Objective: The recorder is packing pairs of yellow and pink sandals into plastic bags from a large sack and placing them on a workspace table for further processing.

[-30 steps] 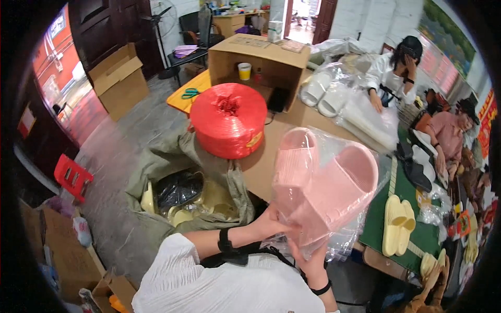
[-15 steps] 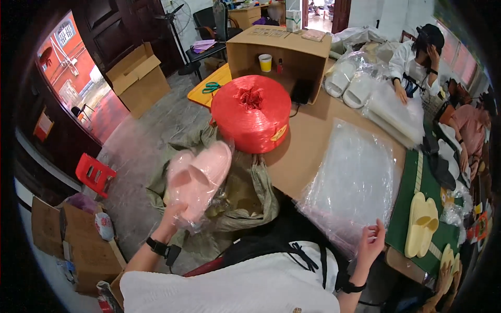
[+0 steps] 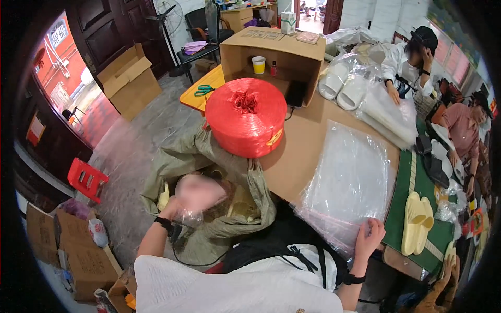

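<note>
A pair of pink slippers (image 3: 202,192) in a clear plastic bag, blurred by motion, is at the mouth of a grey-green woven sack (image 3: 172,143). My left hand (image 3: 170,209) is closed on the near end of this bag, its fingers partly hidden. Pale yellow slippers show in part inside the sack. On the brown tabletop to the right lies a stack of clear plastic bags (image 3: 350,169). My right hand (image 3: 369,237) is at the stack's near right corner, its fingers curled in on the edge of the plastic.
A big roll of red plastic twine (image 3: 245,117) stands beyond the sack, before an open cardboard box (image 3: 313,62). Yellow slippers (image 3: 417,221) lie on a green mat at right. Two people sit at the far right. A red stool (image 3: 87,180) is at left.
My left hand has lowered the bagged pink slippers from above the sack into its opening. The fingers of my right hand have curled in on the edge of the plastic bags.
</note>
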Motion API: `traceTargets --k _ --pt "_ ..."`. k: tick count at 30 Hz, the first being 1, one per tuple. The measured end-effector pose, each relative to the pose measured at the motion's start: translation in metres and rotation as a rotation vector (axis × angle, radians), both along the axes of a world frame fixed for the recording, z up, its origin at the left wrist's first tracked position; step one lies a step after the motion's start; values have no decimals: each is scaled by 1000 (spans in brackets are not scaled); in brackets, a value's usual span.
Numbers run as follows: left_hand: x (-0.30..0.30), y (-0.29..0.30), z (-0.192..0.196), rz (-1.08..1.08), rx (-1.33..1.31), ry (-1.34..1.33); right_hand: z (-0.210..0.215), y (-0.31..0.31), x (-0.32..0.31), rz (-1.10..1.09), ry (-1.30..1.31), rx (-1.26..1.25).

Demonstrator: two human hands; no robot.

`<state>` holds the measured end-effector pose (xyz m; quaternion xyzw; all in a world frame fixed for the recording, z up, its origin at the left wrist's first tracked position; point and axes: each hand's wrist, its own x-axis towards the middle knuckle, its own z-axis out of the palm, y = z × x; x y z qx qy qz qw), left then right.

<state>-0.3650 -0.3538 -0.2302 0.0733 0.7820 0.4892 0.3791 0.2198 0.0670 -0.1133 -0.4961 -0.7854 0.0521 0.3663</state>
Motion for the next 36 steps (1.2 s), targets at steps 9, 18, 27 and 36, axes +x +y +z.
traceTargets --k 9,18,27,36 --pt "-70 83 19 407 245 225 3 -2 0 -14 -67 19" --pt "-19 157 -38 478 164 363 -6 -1 -2 -59 -59 73" --pt "-45 154 -177 152 -945 946 -12 5 -21 6 1 82" --pt "66 196 79 -473 -869 915 -2 -6 15 -137 17 114"
